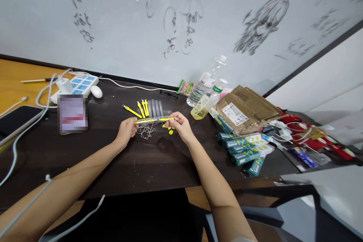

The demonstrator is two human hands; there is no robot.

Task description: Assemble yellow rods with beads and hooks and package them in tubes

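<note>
A clear plastic tube with a slim yellow stick (153,120) lies level between my two hands, just above the dark table. My left hand (126,131) pinches its left end, fingers curled. At the other end, my right hand (181,125) grips it between thumb and fingers. Behind the hands are several yellow sticks with narrow tips (143,108) and, beside them, several clear empty-looking tubes (155,109) in a row. A tangle of thin grey cords (146,131) rests below the held tube. Small yellow pieces (171,132) are near my right fingers, partly hidden by them.
A power strip (82,83), white mouse (96,91) and blurred rectangular item (72,114) sit left. To the right stand a water bottle (200,89) and yellow drink bottle (202,107), near brown packages (241,106) and several teal boxes (246,151). A whiteboard (127,38) rises behind.
</note>
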